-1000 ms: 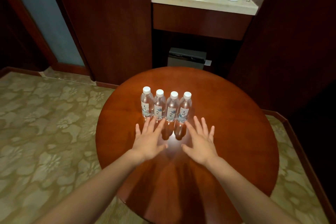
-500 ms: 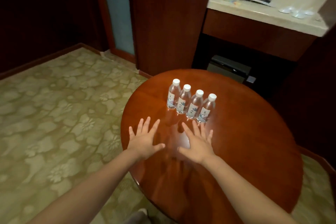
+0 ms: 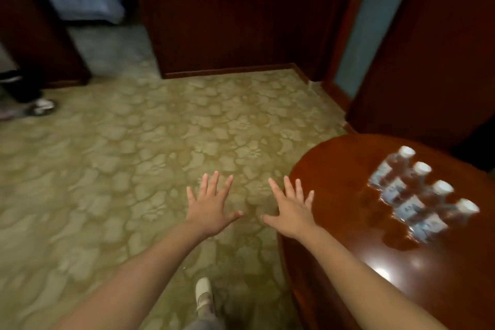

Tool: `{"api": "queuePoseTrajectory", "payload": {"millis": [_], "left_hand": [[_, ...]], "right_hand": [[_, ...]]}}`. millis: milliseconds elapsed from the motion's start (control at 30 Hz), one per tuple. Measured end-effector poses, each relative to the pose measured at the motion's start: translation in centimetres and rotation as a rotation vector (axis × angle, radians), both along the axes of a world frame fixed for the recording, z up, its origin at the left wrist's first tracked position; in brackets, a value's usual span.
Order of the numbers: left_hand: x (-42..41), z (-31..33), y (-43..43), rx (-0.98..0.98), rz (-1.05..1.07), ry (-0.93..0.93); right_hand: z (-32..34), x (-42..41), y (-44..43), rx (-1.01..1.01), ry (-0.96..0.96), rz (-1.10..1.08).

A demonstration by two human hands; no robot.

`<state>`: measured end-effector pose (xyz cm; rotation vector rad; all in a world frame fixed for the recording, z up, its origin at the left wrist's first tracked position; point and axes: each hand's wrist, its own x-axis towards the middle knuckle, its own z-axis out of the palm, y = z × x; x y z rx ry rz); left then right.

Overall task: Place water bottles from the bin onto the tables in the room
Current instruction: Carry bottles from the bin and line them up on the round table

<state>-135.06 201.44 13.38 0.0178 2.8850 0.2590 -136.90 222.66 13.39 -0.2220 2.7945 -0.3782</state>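
Both the left hand and right hand spread flat, holding nothing, beside four water bottles on a round table

Four blurred clear plastic water bottles stand in a row on the round reddish-brown wooden desk, while the left hand and right hand spread flat, empty, above patterned green carpet.

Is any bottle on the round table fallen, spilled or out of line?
Nothing stands out. The four water bottles stand upright in one straight row on the round table, caps on; the blurred picture shows no spill.
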Motion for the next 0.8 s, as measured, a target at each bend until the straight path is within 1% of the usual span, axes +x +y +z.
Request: {"api": "queuePoseTrajectory", "payload": {"millis": [200, 433, 633, 800], "left_hand": [[5.6, 0.5, -11.0, 0.038, 0.287, 0.007], [12.6, 0.0, -25.4, 0.053, 0.525, 0.037], [20.5, -0.6, -39.3, 0.022, 0.756, 0.035], [29.0, -1.0, -47.4, 0.029, 0.976, 0.017]], "right_hand": [[1.1, -0.1, -12.3, 0.006, 0.041, 0.302], [0.6, 2.1, -29.1, 0.021, 0.041, 0.531], [-0.2, 6.6, -46.6, 0.033, 0.063, 0.761], [-0.1, 12.4, -58.1, 0.024, 0.057, 0.97]]}}
